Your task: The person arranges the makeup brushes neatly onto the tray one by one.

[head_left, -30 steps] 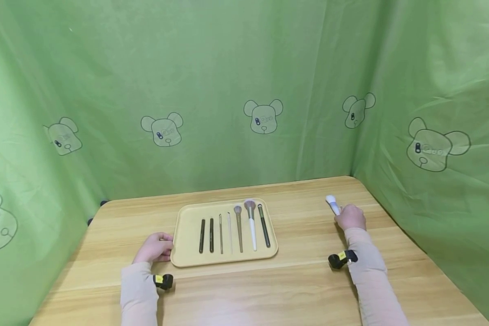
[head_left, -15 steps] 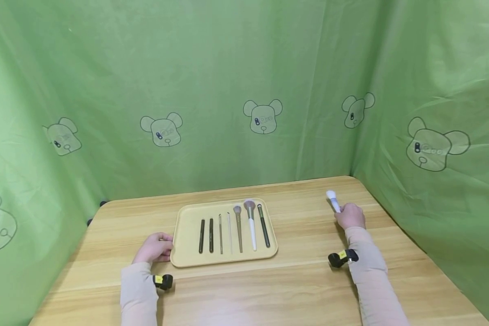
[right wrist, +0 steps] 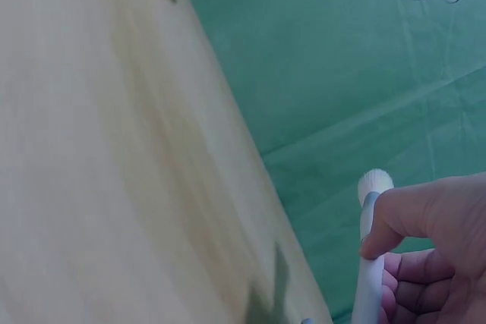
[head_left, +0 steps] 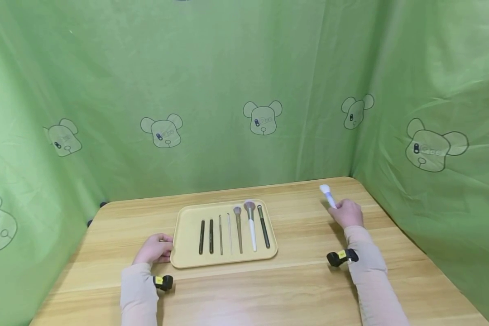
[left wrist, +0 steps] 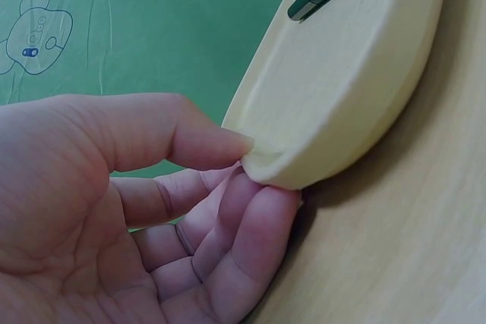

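Note:
My left hand (head_left: 155, 249) pinches the left rim of a pale yellow tray (head_left: 187, 260). In the left wrist view the thumb (left wrist: 216, 147) lies on top of the rim and the fingers curl below it. At the right, my right hand (head_left: 348, 213) grips a white makeup brush (head_left: 328, 196) by its handle. The brush's white bristles (right wrist: 375, 181) point up, past the thumb, in the right wrist view. Part of the handle is hidden by the fingers. The brush casts a shadow on the table, with its head raised.
Several makeup brushes and slim sticks lie side by side on the tray, among them a large white-handled brush (head_left: 252, 231), a green and black brush (head_left: 264, 228) and a black stick (head_left: 201, 237). Green curtains (head_left: 212, 90) enclose the wooden table (head_left: 244, 290) behind and at both sides.
My right hand has lifted the white brush and moved it slightly left, its head now higher in view. The left hand and the tray have stayed put.

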`<state>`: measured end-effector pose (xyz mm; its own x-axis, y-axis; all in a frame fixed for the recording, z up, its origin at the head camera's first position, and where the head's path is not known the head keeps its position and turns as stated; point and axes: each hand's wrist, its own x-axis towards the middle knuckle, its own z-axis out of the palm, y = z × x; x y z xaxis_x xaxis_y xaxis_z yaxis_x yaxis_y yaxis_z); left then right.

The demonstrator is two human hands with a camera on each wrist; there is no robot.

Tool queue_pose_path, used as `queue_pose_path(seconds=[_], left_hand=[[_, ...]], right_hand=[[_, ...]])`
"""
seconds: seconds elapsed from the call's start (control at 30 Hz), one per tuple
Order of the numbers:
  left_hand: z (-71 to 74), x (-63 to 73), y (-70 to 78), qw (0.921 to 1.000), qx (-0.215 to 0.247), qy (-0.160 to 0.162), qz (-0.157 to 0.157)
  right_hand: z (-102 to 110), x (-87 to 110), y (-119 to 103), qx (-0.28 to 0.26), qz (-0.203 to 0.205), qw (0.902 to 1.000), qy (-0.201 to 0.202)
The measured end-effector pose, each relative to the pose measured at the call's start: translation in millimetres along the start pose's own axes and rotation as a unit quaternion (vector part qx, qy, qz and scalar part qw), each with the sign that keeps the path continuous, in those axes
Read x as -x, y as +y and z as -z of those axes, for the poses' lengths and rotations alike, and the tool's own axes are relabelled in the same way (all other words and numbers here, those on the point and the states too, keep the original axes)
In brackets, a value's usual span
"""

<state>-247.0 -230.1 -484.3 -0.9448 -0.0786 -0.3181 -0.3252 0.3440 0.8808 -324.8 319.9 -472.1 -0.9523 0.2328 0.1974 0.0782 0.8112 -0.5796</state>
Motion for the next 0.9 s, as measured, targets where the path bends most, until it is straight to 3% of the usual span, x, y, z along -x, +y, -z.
queue_pose_path(seconds=[0.2,0.53,0.9], left_hand=[[-0.9,-0.8,-1.2,1.0,0.0,0.0,-0.001],[-2.4,0.6,1.6,1.0,-0.002,0.0,-0.003],[-0.3,-1.7,-1.2,1.0,-0.005,-0.001,-0.004]], right_hand=[[4,2.9,-16,-0.028,-0.007,0.9994,-0.019],[6,8.6,-39,-0.038,0.017,0.998,-0.048],[-6,9.2,-62,-0.054,0.039,0.9962,-0.057]])
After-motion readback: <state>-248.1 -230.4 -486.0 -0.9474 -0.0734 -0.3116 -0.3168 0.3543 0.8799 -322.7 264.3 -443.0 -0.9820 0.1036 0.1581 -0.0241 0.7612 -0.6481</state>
